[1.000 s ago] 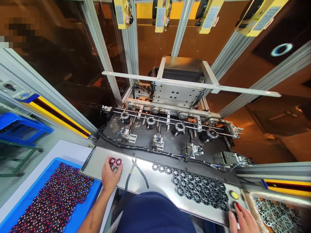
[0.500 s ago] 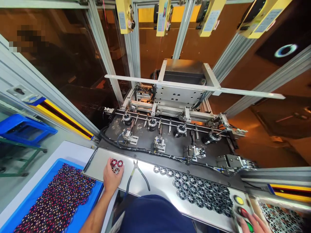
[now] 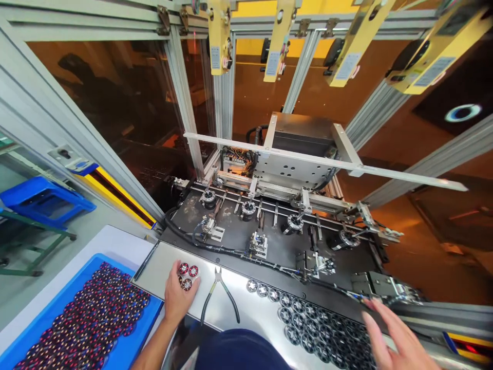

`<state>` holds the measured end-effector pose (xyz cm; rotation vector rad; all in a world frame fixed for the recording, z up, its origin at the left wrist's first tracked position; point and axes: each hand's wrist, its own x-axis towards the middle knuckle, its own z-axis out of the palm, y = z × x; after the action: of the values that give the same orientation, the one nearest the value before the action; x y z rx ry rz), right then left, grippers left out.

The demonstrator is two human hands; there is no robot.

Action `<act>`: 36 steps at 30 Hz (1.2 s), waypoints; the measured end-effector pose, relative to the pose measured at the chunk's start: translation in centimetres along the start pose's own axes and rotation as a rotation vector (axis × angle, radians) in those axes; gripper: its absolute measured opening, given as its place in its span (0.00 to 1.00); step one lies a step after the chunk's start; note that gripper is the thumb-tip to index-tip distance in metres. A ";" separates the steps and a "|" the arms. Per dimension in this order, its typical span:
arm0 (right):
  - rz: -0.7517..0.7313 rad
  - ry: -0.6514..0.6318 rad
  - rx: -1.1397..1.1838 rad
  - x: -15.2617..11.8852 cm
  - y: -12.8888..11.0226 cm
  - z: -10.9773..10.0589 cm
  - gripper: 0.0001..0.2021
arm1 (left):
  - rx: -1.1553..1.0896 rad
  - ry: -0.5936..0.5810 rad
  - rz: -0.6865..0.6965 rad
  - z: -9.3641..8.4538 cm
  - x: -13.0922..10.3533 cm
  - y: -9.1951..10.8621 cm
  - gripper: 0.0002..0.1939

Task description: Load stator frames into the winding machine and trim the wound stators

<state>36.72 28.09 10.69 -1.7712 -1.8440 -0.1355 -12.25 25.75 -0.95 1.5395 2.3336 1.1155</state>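
Observation:
At the left end of the steel ledge (image 3: 256,311), my left hand (image 3: 176,300) curls around a small cluster of wound motor stators (image 3: 193,270), red and copper-coloured, lying flat. My right hand (image 3: 400,341) hovers at the right end with its fingers stretched out and nothing in them. It covers the place of the push buttons. Just left of it lie rows of dark unwound stator cores (image 3: 308,327). A pair of cutting pliers (image 3: 218,276) rests between the two groups, jaws away from me and handles spread.
A blue tray (image 3: 153,312) full of wound stators stands at the left. Beyond the ledge, the winding machine carries several round fixtures (image 3: 295,222) and a cable bundle (image 3: 246,245). A long metal bar (image 3: 327,159) crosses above. Yellow light-curtain posts (image 3: 119,198) flank the opening.
My right hand has lifted off the push buttons and moved up and to the left. My left hand stays around the wound stators. The head view has shifted slightly.

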 end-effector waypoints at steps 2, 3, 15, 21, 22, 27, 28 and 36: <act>-0.291 0.005 0.217 5.9 -6.4 0.2 0.18 | -0.014 0.000 0.009 -0.6 -0.1 0.1 0.46; -0.432 -0.018 0.301 8.8 -9.6 0.8 0.16 | -0.017 0.008 0.012 -1.0 -0.1 0.2 0.46; -0.944 -0.644 0.285 25.6 -32.9 23.6 0.13 | -0.040 0.312 -0.168 -8.5 -3.1 -0.1 0.45; -0.733 -0.751 0.284 25.5 -32.5 25.9 0.14 | -0.020 0.311 -0.158 -9.8 -0.1 0.3 0.44; -0.665 -0.759 0.284 25.5 -32.2 25.9 0.14 | -0.012 0.292 -0.143 -9.9 1.2 0.7 0.43; -0.265 -0.831 0.293 26.6 -33.0 27.5 0.16 | 0.027 0.115 0.216 -8.1 11.2 3.2 0.36; -0.193 -0.857 0.304 27.0 -33.4 27.9 0.16 | 0.029 0.060 0.267 -7.2 13.4 3.7 0.37; 0.169 -0.914 0.426 29.2 -34.2 29.3 0.16 | 0.180 -0.314 0.528 0.7 23.9 6.9 0.28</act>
<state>-3.96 63.15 10.44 -1.7794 -2.0365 1.2198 -18.09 47.57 9.57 2.2908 1.9126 0.6758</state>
